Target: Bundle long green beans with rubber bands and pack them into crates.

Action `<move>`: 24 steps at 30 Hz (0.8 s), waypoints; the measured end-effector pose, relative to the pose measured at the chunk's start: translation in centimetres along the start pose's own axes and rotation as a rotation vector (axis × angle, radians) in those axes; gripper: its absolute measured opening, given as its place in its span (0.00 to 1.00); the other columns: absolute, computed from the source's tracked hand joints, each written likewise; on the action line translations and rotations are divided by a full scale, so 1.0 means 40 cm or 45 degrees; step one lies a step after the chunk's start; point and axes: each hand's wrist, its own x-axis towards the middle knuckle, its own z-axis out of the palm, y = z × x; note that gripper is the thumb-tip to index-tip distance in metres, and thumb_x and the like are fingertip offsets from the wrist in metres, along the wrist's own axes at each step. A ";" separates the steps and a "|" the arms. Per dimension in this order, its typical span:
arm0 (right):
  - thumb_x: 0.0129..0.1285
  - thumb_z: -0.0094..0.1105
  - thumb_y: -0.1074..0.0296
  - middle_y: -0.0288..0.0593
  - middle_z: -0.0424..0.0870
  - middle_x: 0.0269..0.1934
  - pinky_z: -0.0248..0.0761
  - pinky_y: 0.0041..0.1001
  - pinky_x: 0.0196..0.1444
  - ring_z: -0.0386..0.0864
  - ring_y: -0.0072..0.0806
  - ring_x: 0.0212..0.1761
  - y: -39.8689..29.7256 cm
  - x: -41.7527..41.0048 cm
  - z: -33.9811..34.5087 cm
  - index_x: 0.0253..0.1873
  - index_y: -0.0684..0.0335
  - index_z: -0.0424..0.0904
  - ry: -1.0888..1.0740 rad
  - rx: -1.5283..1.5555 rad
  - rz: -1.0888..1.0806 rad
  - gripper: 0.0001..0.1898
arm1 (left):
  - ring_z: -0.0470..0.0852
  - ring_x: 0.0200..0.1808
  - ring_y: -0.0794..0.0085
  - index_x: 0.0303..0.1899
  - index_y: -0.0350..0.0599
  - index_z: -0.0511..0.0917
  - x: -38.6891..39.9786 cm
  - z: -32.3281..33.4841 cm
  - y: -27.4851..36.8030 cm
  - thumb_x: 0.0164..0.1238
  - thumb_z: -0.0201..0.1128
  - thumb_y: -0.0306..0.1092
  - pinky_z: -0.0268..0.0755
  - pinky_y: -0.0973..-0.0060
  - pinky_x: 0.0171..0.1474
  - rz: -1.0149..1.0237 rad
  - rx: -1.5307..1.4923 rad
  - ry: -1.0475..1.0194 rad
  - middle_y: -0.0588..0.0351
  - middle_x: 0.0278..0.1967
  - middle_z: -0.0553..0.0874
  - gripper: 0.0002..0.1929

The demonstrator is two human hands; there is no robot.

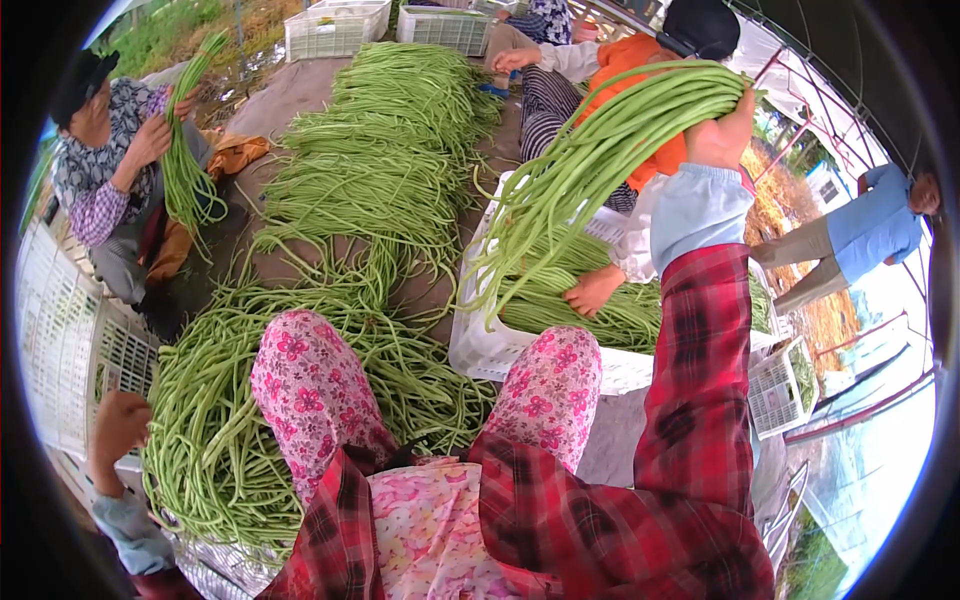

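Note:
My right hand (pixel 721 136) is raised at the upper right, closed around one end of a bundle of green yardlong beans (pixel 607 142). The loose ends droop leftward over a white plastic crate (pixel 551 366), partly hiding it. More yardlong beans (pixel 637 311) lie inside that crate. Low at the far left is my left hand (pixel 120 429), between stacked white crates (pixel 56 330) and a tangled heap of yardlong beans (pixel 217 420) around my knees. Its fingers look bent, but whether they grip anything is unclear.
Sorted rows of beans (pixel 375 172) stretch away on brown ground cloth. A co-worker's hand (pixel 594 291) presses on beans in the near crate. Another seated person (pixel 112 172) holds a bundle at left. Someone in blue (pixel 862 225) stands at right. Crates (pixel 337 31) stand behind.

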 end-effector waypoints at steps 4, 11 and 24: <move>0.73 0.39 0.57 0.49 0.77 0.53 0.66 0.44 0.63 0.74 0.43 0.57 0.012 -0.027 0.069 0.51 0.65 0.72 0.062 0.094 0.066 0.18 | 0.76 0.25 0.47 0.27 0.34 0.78 0.073 0.102 0.077 0.54 0.59 0.33 0.69 0.61 0.31 0.654 0.690 0.134 0.40 0.21 0.77 0.10; 0.69 0.46 0.60 0.54 0.76 0.42 0.71 0.50 0.54 0.74 0.49 0.46 -0.024 0.041 0.021 0.44 0.69 0.71 -0.239 0.363 0.251 0.15 | 0.84 0.31 0.64 0.41 0.35 0.80 0.107 0.345 0.629 0.64 0.60 0.29 0.75 0.73 0.37 1.333 -0.360 -0.143 0.48 0.31 0.84 0.09; 0.72 0.41 0.58 0.46 0.78 0.40 0.72 0.51 0.54 0.75 0.43 0.42 -0.045 -0.050 0.071 0.44 0.63 0.73 -0.399 0.384 0.311 0.15 | 0.83 0.30 0.66 0.37 0.38 0.80 0.153 0.610 0.845 0.64 0.62 0.34 0.74 0.73 0.32 1.411 -0.643 0.091 0.51 0.27 0.83 0.08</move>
